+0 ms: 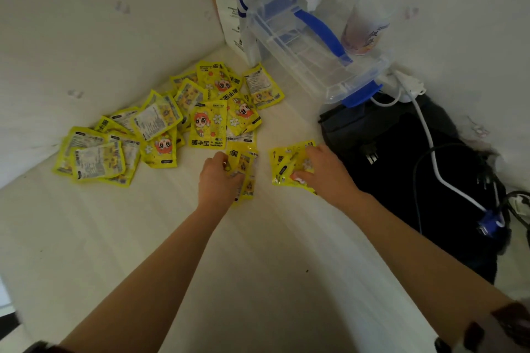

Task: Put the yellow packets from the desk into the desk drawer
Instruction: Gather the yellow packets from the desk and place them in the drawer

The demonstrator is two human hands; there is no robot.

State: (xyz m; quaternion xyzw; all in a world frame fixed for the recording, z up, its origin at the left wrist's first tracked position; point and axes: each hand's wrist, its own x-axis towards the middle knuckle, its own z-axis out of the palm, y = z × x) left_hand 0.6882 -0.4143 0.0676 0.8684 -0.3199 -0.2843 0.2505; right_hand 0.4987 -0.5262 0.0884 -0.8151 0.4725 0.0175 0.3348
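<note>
While the big heap of yellow packets [177, 123] lay spread along the wall side of the desk [258, 266], I had both hands out in front of it. Taking that heap as my landmark, my left hand [219, 178] was just below its near edge, fingers curled around a small bunch of packets [245, 172] whose long sides ran toward me. My right hand [322, 172] was off to the heap's right, fingers bent and pressing down on a second small stack [289, 163]; whether I had it pinched or only pinned, I cannot tell. That stack lay apart from the heap, close beside the black bag [401, 157]. Beyond the heap's right end stood a clear plastic box with blue clips [309, 57]. No drawer was in view, so I judged it lay somewhere on my side of the desk. By my reckoning the left hand was the nearer to the heap, which stretched away to its left, so further gathering would fall to that hand.
</note>
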